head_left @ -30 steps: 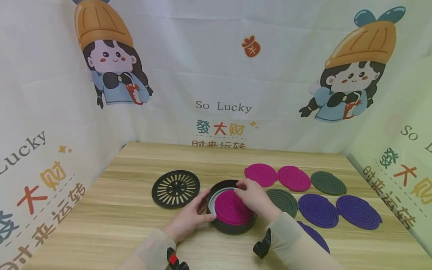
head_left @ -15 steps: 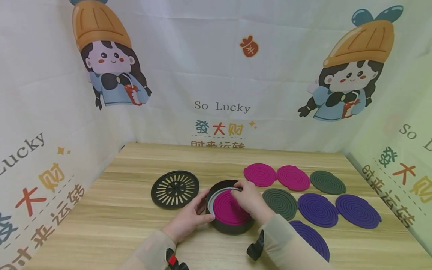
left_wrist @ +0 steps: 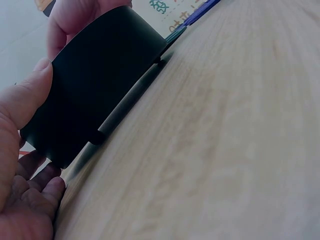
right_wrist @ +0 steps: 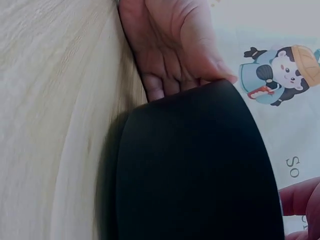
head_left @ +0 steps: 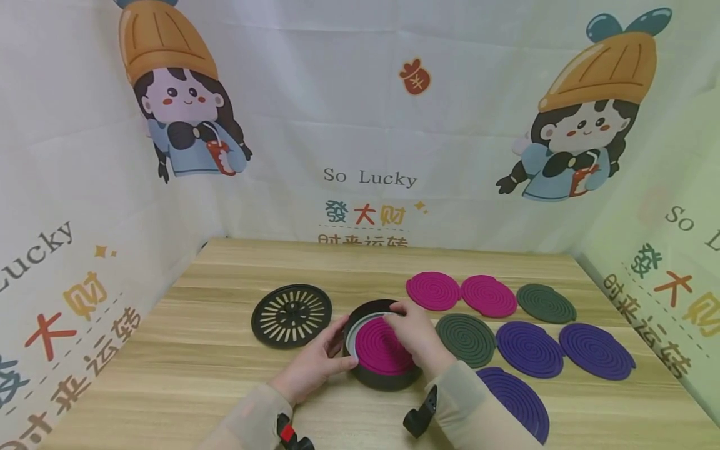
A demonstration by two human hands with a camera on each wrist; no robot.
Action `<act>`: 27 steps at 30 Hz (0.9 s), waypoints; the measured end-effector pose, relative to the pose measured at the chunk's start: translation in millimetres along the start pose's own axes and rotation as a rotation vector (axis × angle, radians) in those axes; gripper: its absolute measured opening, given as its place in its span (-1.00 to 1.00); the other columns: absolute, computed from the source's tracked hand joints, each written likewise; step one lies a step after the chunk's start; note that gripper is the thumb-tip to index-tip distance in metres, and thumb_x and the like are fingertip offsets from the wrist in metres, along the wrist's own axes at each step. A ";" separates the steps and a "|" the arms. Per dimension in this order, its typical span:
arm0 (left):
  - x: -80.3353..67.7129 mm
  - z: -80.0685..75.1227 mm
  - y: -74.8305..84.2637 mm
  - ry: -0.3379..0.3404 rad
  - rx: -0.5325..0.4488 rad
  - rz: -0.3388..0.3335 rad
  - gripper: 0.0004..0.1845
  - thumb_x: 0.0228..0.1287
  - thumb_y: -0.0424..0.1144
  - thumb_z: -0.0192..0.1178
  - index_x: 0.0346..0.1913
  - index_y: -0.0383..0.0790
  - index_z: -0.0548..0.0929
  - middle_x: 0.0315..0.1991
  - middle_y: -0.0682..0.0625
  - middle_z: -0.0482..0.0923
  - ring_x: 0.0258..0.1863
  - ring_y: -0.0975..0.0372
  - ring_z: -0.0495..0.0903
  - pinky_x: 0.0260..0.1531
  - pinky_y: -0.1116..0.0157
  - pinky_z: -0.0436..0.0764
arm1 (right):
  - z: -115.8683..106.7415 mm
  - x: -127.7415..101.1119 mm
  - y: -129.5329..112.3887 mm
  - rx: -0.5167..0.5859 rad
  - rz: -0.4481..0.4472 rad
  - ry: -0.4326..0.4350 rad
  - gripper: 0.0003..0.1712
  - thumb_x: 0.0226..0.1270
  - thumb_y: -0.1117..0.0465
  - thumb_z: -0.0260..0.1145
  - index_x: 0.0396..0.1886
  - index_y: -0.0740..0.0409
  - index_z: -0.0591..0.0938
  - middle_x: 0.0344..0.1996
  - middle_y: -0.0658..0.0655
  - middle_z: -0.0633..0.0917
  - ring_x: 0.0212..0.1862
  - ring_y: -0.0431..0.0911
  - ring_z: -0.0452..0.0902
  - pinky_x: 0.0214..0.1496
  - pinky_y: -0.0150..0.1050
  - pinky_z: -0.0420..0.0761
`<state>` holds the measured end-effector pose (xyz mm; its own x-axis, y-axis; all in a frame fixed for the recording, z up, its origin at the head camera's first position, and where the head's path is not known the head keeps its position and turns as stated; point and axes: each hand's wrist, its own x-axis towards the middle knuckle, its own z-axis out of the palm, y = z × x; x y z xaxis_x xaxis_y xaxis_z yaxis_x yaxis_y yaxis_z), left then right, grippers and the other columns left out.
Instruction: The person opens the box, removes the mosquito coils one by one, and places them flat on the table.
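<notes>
A round black mosquito coil holder (head_left: 384, 381) sits on the table with a magenta mosquito coil (head_left: 382, 351) inside, over a pale grey lining (head_left: 352, 337). My left hand (head_left: 312, 367) grips the holder's left side, thumb at the rim. In the left wrist view the thumb lies against the dark wall of the holder (left_wrist: 100, 70). My right hand (head_left: 419, 334) reaches over the rear right rim, fingers bent down beside the coil's edge; I cannot tell whether they pinch the coil or the lining. The holder (right_wrist: 200, 160) hides most of them in the right wrist view.
Left of the holder lies its slotted black lid (head_left: 292, 316). To the right, several flat coils are spread out: magenta coils (head_left: 433, 291), green coils (head_left: 465, 340) and purple coils (head_left: 530, 350). A printed cloth (head_left: 304, 125) hangs behind the wooden table (head_left: 185, 350).
My right thumb and fingers have shifted slightly at the rear rim, and the right forearm has moved a little to the left. My left hand keeps its grip.
</notes>
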<state>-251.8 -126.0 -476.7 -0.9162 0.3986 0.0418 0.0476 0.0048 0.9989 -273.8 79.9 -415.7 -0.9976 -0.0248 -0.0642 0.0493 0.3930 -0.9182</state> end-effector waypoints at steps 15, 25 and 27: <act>0.7 0.4 2.3 -0.006 0.000 -0.013 -0.02 0.15 -0.35 0.35 0.52 -0.26 -0.05 0.50 -0.27 -0.10 0.46 -0.11 -0.08 0.38 0.09 0.14 | -2.9 -3.4 -4.9 0.101 0.001 0.036 -0.57 0.37 0.21 0.18 0.18 0.31 0.50 0.17 0.30 0.49 0.20 0.15 0.38 0.26 0.14 0.39; 0.3 0.9 1.8 -0.001 -0.003 -0.001 -0.03 0.15 -0.38 0.34 0.51 -0.29 -0.04 0.51 -0.27 -0.11 0.47 -0.09 -0.09 0.41 0.09 0.06 | -6.0 3.2 -2.0 0.224 0.057 0.080 -0.61 0.39 0.25 0.16 0.15 0.32 0.50 0.04 0.26 0.54 0.05 0.07 0.47 0.14 -0.01 0.48; 0.4 1.0 1.2 0.001 -0.005 0.000 -0.03 0.15 -0.38 0.35 0.51 -0.29 -0.03 0.51 -0.26 -0.11 0.47 -0.07 -0.09 0.42 0.10 0.04 | -6.3 3.9 -1.5 0.230 0.056 0.079 -0.61 0.39 0.25 0.15 0.14 0.33 0.50 0.05 0.27 0.54 0.06 0.08 0.47 0.15 -0.01 0.48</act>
<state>-251.7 -124.9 -475.5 -0.9166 0.3976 0.0419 0.0459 0.0005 0.9989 -278.1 84.9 -412.1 -0.9933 0.0665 -0.0946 0.1048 0.1725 -0.9794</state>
